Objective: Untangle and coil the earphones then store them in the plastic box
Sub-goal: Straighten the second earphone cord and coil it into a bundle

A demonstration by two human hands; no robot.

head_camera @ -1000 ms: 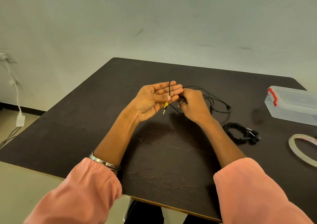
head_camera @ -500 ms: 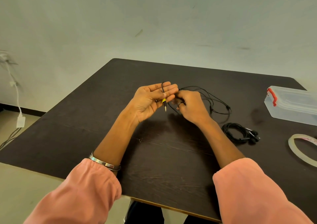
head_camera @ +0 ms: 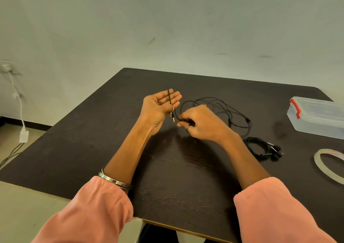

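Dark wood table (head_camera: 93,149) holds everything. At three o'clock sits the plastic box (head_camera: 316,118), lid on, ready for later. Loose earphones (head_camera: 223,109) lie at the middle. The left hand (head_camera: 160,107) stays flat so the wire wraps its fingers, the plug (head_camera: 173,117) hanging down. The right hand (head_camera: 202,123) pinches the wire to wind it. No words to read.
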